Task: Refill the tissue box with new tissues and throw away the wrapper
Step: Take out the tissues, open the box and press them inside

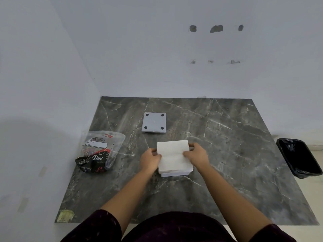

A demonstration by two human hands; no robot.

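On the dark marble table (218, 154), a stack of white tissues (173, 156) sits in the open tissue box (174, 174), of which only the lower edge shows. The left hand (150, 160) grips the stack's left edge and the right hand (195, 156) grips its right edge, thumbs on top. The box's grey base plate (154, 122) lies just beyond, feet up. The empty wrapper (99, 151) lies to the left. A black bin (297, 158) stands on the floor at the right.

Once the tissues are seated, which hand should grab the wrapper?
Left. The wrapper lies on the left side of the table, nearer the left hand. The right hand would have to cross the tissues.
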